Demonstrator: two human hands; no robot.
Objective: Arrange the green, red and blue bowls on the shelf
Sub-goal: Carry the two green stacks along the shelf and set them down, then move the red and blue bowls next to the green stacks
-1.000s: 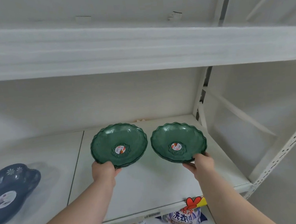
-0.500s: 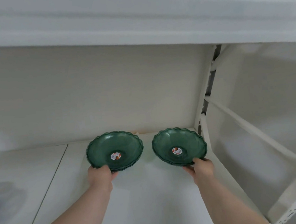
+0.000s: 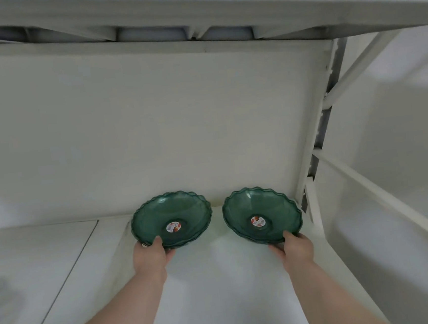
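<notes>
- Against the back wall (image 3: pixel 150 121) of the white shelf (image 3: pixel 221 293), two green scalloped bowls sit side by side, tilted so their insides face the camera.
- Left green bowl (image 3: pixel 171 219) is nearest the wall's middle stretch; it looks like a small stack, since extra rims show under its lower edge. A round red-and-white sticker (image 3: pixel 173 227) sits at its centre.
- Right green bowl (image 3: pixel 262 214) lies just beside the first, apart from it by a narrow gap, and close to the wall's right end, near the shelf's corner post (image 3: pixel 309 151). It carries its own sticker (image 3: pixel 257 220).
- Left hand (image 3: pixel 150 255) grips the near rim of the left bowl, thumb over the inside edge and fingers curled beneath.
- Right hand (image 3: pixel 296 248) pinches the near rim of the right bowl the same way, thumb on top, fingers tucked under.
- Whether either bowl's far edge touches the wall or the shelf board cannot be told.
- Above the wall runs the underside of the upper shelf (image 3: pixel 192 13).
</notes>
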